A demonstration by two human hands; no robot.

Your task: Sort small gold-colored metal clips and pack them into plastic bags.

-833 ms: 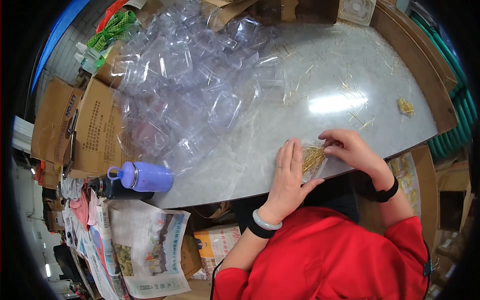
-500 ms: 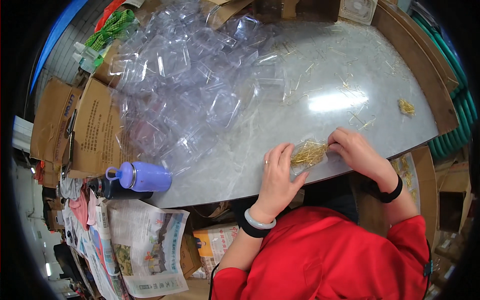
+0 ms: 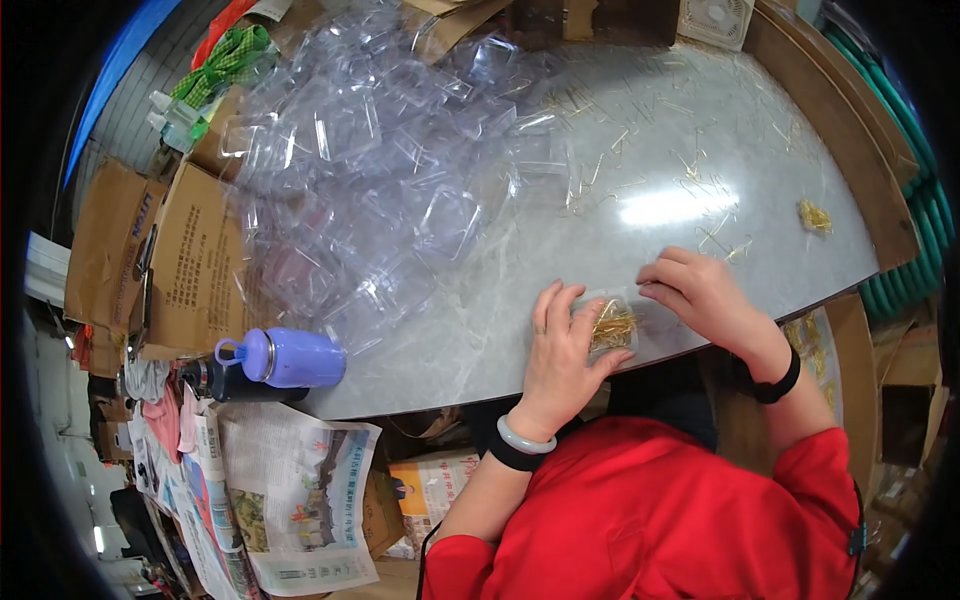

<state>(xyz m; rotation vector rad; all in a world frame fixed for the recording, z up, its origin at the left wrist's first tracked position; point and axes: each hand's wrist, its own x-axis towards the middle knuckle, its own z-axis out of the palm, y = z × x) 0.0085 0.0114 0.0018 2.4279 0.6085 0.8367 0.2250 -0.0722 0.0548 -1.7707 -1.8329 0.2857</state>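
Observation:
Near the table's front edge lies a small clear plastic box (image 3: 614, 342) filled with thin gold wire hooks (image 3: 612, 326). My left hand (image 3: 568, 345) curls round its left side, fingers at the far end and thumb along the near side. Just right of the box, my right hand (image 3: 705, 305) is closed in a pinch, its fingertips close to the box's far right corner. Whatever sits between those fingertips is too small to make out. Loose gold hooks (image 3: 722, 240) lie scattered on the table beyond, and a small clump of them (image 3: 814, 217) is at the right.
A heap of clear plastic boxes (image 3: 400, 180) covers the left of the grey table (image 3: 450, 350). A purple bottle (image 3: 305, 358) stands at its left front edge. Cardboard boxes (image 3: 190, 260) border the left, and a cardboard strip (image 3: 840, 110) lines the right rim.
The hooks that stuck out in a loose bunch now sit lower and more compact in the box. My right hand has drawn slightly up and left; my left thumb has shifted down along the box.

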